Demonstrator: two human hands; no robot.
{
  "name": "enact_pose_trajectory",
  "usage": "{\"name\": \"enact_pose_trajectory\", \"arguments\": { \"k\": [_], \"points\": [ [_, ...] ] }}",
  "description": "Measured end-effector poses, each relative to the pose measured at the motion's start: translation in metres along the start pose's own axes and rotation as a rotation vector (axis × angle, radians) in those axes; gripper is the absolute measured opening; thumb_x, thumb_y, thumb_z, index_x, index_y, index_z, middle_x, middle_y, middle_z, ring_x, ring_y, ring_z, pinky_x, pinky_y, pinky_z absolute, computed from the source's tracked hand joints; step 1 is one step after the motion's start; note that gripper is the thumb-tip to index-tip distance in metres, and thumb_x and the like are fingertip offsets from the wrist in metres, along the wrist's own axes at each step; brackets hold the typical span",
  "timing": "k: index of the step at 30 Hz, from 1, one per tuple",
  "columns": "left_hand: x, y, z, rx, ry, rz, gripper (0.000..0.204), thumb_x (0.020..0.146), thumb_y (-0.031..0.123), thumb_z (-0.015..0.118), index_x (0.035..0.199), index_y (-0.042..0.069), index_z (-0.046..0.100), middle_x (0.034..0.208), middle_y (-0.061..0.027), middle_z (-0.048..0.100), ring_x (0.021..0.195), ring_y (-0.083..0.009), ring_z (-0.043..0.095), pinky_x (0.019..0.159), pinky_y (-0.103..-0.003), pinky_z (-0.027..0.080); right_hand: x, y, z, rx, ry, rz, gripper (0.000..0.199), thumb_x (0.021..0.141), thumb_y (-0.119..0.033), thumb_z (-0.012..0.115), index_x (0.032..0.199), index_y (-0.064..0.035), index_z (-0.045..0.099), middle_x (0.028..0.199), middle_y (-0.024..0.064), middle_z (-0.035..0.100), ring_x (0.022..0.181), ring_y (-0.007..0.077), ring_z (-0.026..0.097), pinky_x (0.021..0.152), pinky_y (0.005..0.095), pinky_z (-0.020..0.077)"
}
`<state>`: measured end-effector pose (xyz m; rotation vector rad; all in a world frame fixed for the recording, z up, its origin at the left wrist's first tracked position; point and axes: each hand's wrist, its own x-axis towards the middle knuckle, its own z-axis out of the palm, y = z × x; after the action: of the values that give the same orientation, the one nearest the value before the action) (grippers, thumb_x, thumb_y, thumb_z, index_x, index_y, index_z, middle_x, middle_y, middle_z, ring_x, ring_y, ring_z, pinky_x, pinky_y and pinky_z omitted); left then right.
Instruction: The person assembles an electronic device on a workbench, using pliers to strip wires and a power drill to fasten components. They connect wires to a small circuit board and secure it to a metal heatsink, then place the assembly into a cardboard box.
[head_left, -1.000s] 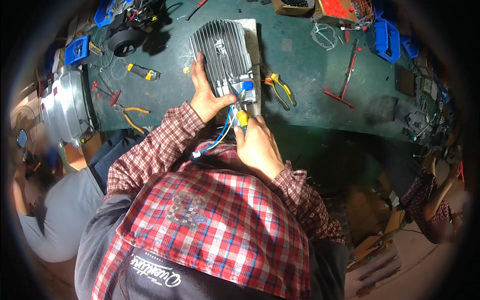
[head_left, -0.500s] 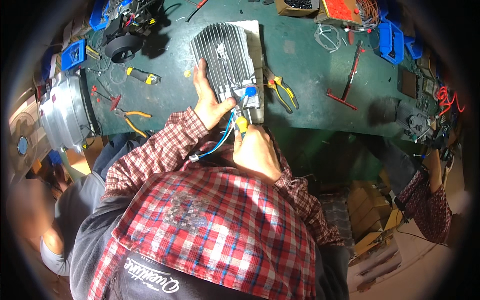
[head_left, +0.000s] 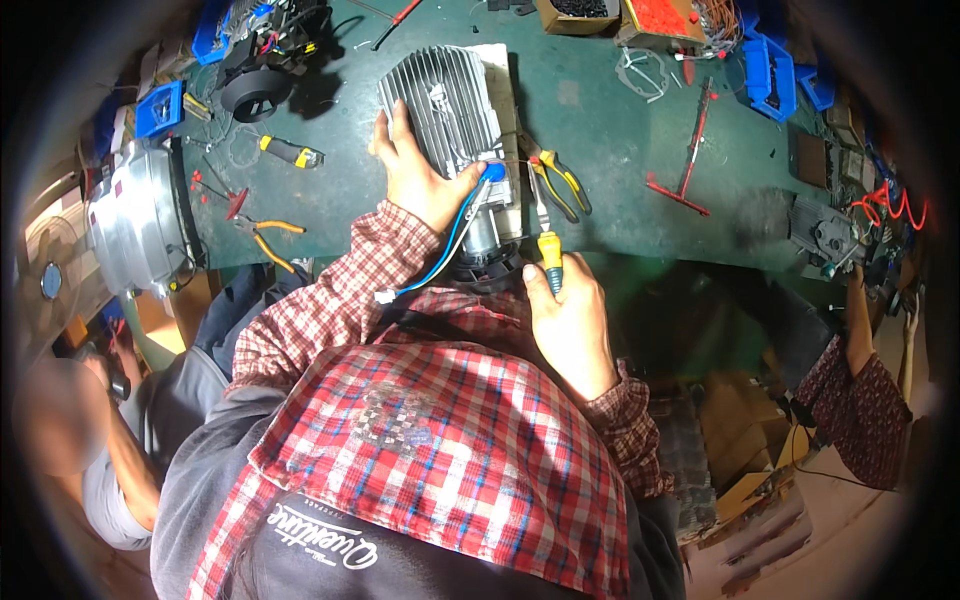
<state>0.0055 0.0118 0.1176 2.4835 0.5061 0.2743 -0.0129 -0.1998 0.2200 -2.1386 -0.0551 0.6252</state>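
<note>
A finned metal housing (head_left: 425,90) lies on a pale block (head_left: 500,60) at the bench's near edge. My left hand (head_left: 420,185) grips its left side, fingers over the fins and thumb against a round blue part (head_left: 494,172). Blue and white wires (head_left: 455,235) trail from there toward me, ending in a white connector (head_left: 385,297). Below the housing shows a black round end piece (head_left: 487,268). My right hand (head_left: 570,325) is closed around a screwdriver (head_left: 551,262) with a yellow and green handle. Its shaft points away from me, right of the housing.
Yellow-handled pliers (head_left: 560,185) lie just right of the housing. A red T-handle tool (head_left: 690,165) is farther right. Leftward are a yellow-black tool (head_left: 290,151), orange-handled pliers (head_left: 270,240) and a large silver housing (head_left: 140,220). Boxes of small parts (head_left: 655,20) line the back. Other people sit at both sides.
My right hand has drawn the screwdriver away from the housing, to the right. My left hand has shifted slightly, its thumb now at the blue part.
</note>
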Motion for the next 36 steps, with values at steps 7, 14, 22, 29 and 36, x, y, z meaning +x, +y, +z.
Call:
{"name": "enact_pose_trajectory", "arguments": {
  "k": [7,14,22,29,36],
  "points": [
    [-0.001,-0.006,0.006,0.003,-0.003,-0.064,0.106,0.071,0.029,0.076,0.147,-0.002,0.009,0.144,-0.0417,0.007,0.128,-0.0631,0.025,0.108,-0.056,0.030,0.008,0.024,0.017,-0.062,0.008,-0.117,0.025,0.090,-0.016,0.063,0.086,0.0057,0.052,0.078,0.0213,0.053,0.069,0.0411,0.053,0.062,0.0427,0.0420],
    [-0.003,-0.016,0.010,0.104,0.051,-0.010,0.102,0.073,0.026,0.073,0.147,-0.006,0.011,0.142,-0.0433,0.010,0.124,-0.0571,0.038,0.106,-0.047,0.038,0.029,0.045,0.035,0.165,-0.029,0.106,0.026,0.090,-0.018,0.064,0.087,0.0046,0.053,0.072,0.0159,0.057,0.062,0.0288,0.059,0.057,0.0403,0.0460],
    [0.003,-0.007,0.004,-0.122,-0.110,-0.104,0.104,0.076,0.037,0.074,0.148,-0.003,0.011,0.148,-0.0384,0.002,0.133,-0.0578,0.024,0.111,-0.050,0.030,0.029,0.041,0.041,0.581,-0.229,0.082,0.029,0.097,-0.025,0.058,0.099,0.0037,0.060,0.082,0.0067,0.064,0.069,0.0124,0.062,0.063,0.0262,0.0520],
    [0.019,-0.048,-0.015,0.095,-0.076,0.395,0.117,0.055,0.066,0.079,0.148,0.017,0.027,0.151,-0.0279,0.010,0.139,-0.0516,0.011,0.111,-0.063,0.016,0.038,0.007,0.040,0.731,-0.437,0.289,0.029,0.098,-0.024,0.054,0.104,0.0033,0.060,0.090,0.0075,0.064,0.075,0.0131,0.062,0.061,0.0266,0.0537],
    [0.063,-0.035,0.008,0.052,-0.275,0.756,0.099,0.056,0.075,0.069,0.133,0.019,0.045,0.147,-0.0124,0.032,0.143,-0.0360,0.019,0.111,-0.065,0.013,0.061,0.007,0.024,0.564,-0.429,0.399,0.029,0.095,-0.025,0.057,0.101,0.0028,0.061,0.089,0.0077,0.065,0.073,0.0136,0.062,0.058,0.0267,0.0527]
  ]
}}
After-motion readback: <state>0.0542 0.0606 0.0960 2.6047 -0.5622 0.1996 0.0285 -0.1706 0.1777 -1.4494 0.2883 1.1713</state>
